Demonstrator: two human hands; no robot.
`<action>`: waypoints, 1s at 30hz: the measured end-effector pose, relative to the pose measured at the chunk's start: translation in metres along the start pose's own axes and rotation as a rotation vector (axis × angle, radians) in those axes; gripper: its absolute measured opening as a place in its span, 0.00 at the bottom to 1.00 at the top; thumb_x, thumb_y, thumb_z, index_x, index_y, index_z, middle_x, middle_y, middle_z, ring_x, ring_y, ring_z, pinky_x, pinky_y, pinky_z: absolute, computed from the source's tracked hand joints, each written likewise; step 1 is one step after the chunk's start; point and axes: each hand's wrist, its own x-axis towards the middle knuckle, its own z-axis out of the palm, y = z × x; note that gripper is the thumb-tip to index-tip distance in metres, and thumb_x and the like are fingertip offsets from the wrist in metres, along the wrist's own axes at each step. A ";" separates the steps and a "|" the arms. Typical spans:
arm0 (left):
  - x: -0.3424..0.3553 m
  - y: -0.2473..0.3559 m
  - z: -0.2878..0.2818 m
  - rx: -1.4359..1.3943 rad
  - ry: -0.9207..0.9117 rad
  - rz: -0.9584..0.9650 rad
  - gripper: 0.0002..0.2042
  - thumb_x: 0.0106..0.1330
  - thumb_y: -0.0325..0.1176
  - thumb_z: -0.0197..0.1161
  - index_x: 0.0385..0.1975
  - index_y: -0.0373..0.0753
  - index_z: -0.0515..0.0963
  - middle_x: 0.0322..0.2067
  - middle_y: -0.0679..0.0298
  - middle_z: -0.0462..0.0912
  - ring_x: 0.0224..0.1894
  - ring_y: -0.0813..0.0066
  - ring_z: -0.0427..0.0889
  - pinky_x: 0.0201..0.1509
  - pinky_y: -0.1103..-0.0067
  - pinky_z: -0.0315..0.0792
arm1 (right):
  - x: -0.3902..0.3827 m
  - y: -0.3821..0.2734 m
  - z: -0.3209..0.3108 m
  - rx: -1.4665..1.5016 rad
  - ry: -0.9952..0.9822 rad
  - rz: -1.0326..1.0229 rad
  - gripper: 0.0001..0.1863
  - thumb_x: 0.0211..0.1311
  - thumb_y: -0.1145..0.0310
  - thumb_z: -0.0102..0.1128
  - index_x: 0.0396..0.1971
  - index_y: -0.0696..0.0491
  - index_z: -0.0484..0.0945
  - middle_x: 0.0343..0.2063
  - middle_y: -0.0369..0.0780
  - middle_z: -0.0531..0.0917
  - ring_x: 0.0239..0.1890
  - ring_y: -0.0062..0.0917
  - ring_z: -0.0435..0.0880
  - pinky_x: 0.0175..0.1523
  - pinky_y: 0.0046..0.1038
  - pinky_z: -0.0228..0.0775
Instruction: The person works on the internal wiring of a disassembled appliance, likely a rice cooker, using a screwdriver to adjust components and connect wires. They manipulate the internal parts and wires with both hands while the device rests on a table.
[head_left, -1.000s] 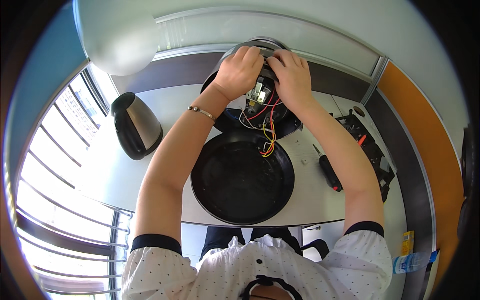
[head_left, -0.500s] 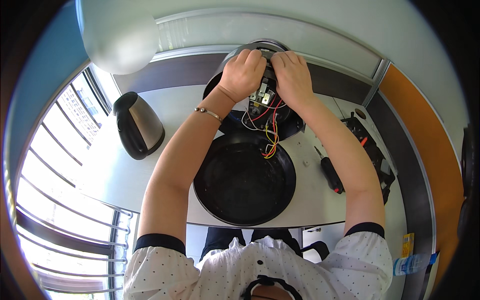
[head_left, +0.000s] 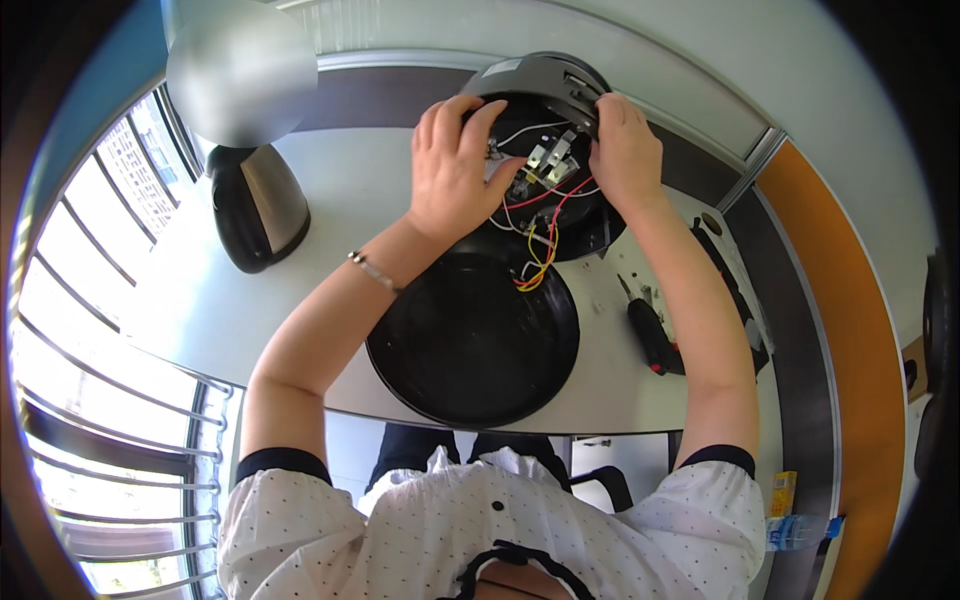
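Note:
A dark round appliance housing (head_left: 530, 78) stands tilted at the back of the table, its inside facing me. Metal-plated electrical parts (head_left: 550, 158) show within it. My left hand (head_left: 447, 180) is at its left rim, fingers curled over the edge and thumb apart on the inner side. Closed around the right part of the rim is my right hand (head_left: 630, 160); its fingertips are partly hidden. Red, yellow and white wires (head_left: 545, 255) run from the housing down to a shallow round black pan (head_left: 470, 345), which lies in front of me.
A steel and black kettle (head_left: 275, 205) stands left, below a blurred pale globe (head_left: 240, 80). To the right lie a black screwdriver (head_left: 652, 338), small loose pieces (head_left: 648, 293) and a dark tool case (head_left: 735, 290). A bottle (head_left: 797, 530) and yellow box (head_left: 783, 492) are at lower right.
My hands have moved apart from the housing's top middle, left hand to the left rim and right hand to the right. The housing has turned, its top slot now at the right. The view has shifted.

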 end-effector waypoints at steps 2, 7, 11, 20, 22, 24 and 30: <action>-0.016 0.013 -0.026 0.077 -0.196 -0.104 0.28 0.48 0.39 0.72 0.51 0.38 0.74 0.50 0.57 0.70 0.53 0.55 0.69 0.58 0.64 0.63 | -0.014 0.012 0.002 -0.006 -0.003 0.030 0.21 0.44 0.80 0.63 0.42 0.56 0.69 0.42 0.43 0.78 0.46 0.41 0.79 0.43 0.37 0.74; -0.061 0.018 -0.090 0.285 -0.764 -0.334 0.28 0.52 0.41 0.71 0.52 0.38 0.73 0.50 0.55 0.71 0.53 0.53 0.70 0.55 0.65 0.68 | -0.027 0.020 -0.010 -0.019 0.017 0.091 0.18 0.47 0.77 0.63 0.40 0.56 0.71 0.41 0.43 0.78 0.42 0.42 0.79 0.42 0.38 0.74; -0.079 0.010 -0.123 0.231 -1.114 -0.591 0.23 0.55 0.37 0.67 0.51 0.39 0.73 0.47 0.53 0.76 0.51 0.53 0.75 0.51 0.66 0.72 | -0.038 0.020 -0.011 -0.050 0.045 0.127 0.19 0.45 0.77 0.64 0.39 0.56 0.70 0.42 0.42 0.77 0.41 0.41 0.80 0.40 0.38 0.76; -0.096 -0.035 -0.146 0.069 -0.912 -0.725 0.19 0.52 0.20 0.54 0.45 0.43 0.79 0.34 0.49 0.82 0.39 0.49 0.81 0.45 0.66 0.74 | -0.060 0.011 -0.018 -0.037 0.148 0.124 0.21 0.44 0.76 0.65 0.40 0.56 0.69 0.42 0.44 0.77 0.40 0.44 0.80 0.40 0.41 0.75; -0.094 -0.047 -0.155 0.028 -0.841 -0.715 0.19 0.51 0.18 0.55 0.43 0.42 0.80 0.32 0.47 0.82 0.36 0.51 0.82 0.43 0.69 0.74 | -0.063 0.006 -0.021 -0.028 0.180 0.112 0.22 0.42 0.76 0.66 0.40 0.57 0.69 0.41 0.44 0.77 0.39 0.44 0.79 0.39 0.41 0.74; -0.093 -0.054 -0.163 0.017 -0.844 -0.765 0.19 0.51 0.17 0.55 0.43 0.41 0.80 0.31 0.49 0.82 0.34 0.56 0.82 0.42 0.71 0.74 | -0.064 0.001 -0.022 -0.028 0.250 0.098 0.17 0.45 0.77 0.65 0.37 0.57 0.71 0.38 0.44 0.79 0.37 0.43 0.80 0.39 0.37 0.75; -0.089 -0.062 -0.166 0.211 -1.028 -0.791 0.16 0.53 0.21 0.56 0.40 0.44 0.82 0.31 0.55 0.82 0.35 0.60 0.81 0.42 0.72 0.73 | -0.072 -0.024 -0.029 -0.023 0.250 0.152 0.25 0.37 0.79 0.67 0.40 0.56 0.69 0.42 0.43 0.76 0.39 0.43 0.80 0.37 0.38 0.75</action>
